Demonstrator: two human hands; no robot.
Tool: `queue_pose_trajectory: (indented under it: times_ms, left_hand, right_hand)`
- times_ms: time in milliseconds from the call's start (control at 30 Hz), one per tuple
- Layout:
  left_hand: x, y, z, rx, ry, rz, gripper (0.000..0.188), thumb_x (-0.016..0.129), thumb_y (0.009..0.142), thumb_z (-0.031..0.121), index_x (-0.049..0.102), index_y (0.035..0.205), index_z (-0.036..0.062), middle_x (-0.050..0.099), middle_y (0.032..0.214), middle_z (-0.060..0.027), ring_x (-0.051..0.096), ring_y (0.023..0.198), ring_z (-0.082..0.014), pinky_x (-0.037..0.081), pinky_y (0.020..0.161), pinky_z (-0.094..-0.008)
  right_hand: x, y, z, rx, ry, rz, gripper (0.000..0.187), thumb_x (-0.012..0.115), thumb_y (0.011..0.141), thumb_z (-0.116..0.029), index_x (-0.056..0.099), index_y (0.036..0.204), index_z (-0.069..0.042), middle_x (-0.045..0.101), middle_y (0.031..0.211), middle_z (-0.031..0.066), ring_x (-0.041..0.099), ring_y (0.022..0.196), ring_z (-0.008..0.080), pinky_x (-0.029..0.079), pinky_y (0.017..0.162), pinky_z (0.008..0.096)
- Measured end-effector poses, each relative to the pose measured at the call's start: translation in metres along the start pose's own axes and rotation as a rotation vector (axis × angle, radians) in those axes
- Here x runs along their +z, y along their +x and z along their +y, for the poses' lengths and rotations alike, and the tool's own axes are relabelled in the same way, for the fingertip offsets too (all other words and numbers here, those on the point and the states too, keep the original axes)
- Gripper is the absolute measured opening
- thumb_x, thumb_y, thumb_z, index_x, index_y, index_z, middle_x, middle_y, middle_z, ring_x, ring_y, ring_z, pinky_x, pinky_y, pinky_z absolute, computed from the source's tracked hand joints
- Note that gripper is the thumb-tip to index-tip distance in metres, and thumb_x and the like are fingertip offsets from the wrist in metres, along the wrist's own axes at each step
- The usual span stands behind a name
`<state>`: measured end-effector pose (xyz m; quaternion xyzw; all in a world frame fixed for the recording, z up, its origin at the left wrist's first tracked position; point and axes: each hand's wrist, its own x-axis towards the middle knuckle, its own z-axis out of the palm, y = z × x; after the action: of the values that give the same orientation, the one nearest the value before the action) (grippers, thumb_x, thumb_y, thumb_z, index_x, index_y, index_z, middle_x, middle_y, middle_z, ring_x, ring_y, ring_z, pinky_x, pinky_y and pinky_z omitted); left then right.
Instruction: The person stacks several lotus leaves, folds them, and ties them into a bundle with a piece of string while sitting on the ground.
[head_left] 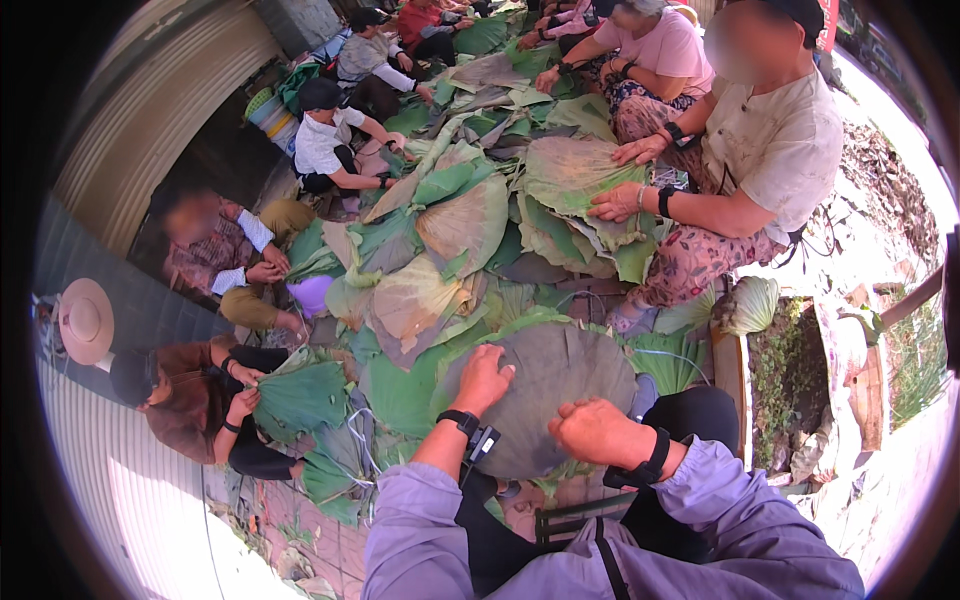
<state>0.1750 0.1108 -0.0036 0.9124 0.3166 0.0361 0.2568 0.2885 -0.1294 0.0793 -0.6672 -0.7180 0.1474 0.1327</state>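
Observation:
In front of me a large round dried lotus leaf (575, 375), grey-brown with a greenish rim, spreads over other leaves. My left hand (485, 380) rests at its left part, back upward, the thumb apart from the fingers. Over the leaf's lower right part is my right hand (602, 432), its fingers curled in closely; what they hold, if anything, is hidden. Dark straps circle both wrists, and the left one carries a small device (481, 443). Beyond my hands lies a long heap of green and brown lotus leaves (415, 300).
Several people sit along both sides of the heap. One at right (770, 150) handles a stack of leaves (575, 175); another at left (190, 400) holds a green leaf (300, 400). White cord (358, 430) lies among leaves. At right stands a planter box (785, 390).

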Motion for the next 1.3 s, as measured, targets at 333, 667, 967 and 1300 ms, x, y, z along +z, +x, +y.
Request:
queue_pose_trajectory:
  times_ms: [333,667,967,1300]
  left_hand:
    - [-0.028,-0.019,0.016,0.060,-0.065,0.059,0.042,0.069,0.085,0.023,0.063,0.120,0.0011,0.060,0.125,-0.0173,0.057,0.117,-0.0358,0.046,0.099,-0.0424]
    - [-0.054,-0.031,0.018,-0.001,-0.081,-0.022,0.045,0.069,0.086,0.025,0.061,0.124,0.0007,0.062,0.123,-0.0201,0.055,0.121,-0.0364,0.044,0.102,-0.0435]
    - [-0.059,-0.040,0.012,0.043,-0.034,-0.015,0.045,0.068,0.087,0.025,0.060,0.125,0.0007,0.061,0.126,-0.0220,0.054,0.124,-0.0379,0.043,0.104,-0.0444]
    - [-0.074,-0.053,0.015,0.144,-0.022,-0.105,0.040,0.068,0.086,0.022,0.062,0.119,0.0010,0.062,0.118,-0.0201,0.059,0.111,-0.0397,0.048,0.094,-0.0468]
  right_hand:
    - [0.011,0.006,-0.003,-0.026,-0.023,-0.006,0.015,0.062,0.077,-0.012,0.066,0.089,-0.005,0.066,0.090,0.0156,0.069,0.084,0.0350,0.055,0.071,0.0446]
    - [0.020,0.015,-0.007,-0.030,-0.004,-0.068,0.016,0.059,0.081,-0.011,0.067,0.093,-0.004,0.067,0.093,0.0178,0.069,0.087,0.0370,0.056,0.072,0.0464]
    - [0.021,0.022,-0.016,-0.045,-0.043,-0.095,0.017,0.058,0.082,-0.012,0.067,0.094,-0.004,0.067,0.093,0.0175,0.069,0.087,0.0369,0.056,0.073,0.0459]
    - [0.011,0.030,-0.024,-0.091,0.029,0.092,0.014,0.062,0.084,-0.017,0.062,0.087,-0.004,0.063,0.084,0.0157,0.066,0.077,0.0368,0.054,0.068,0.0461]
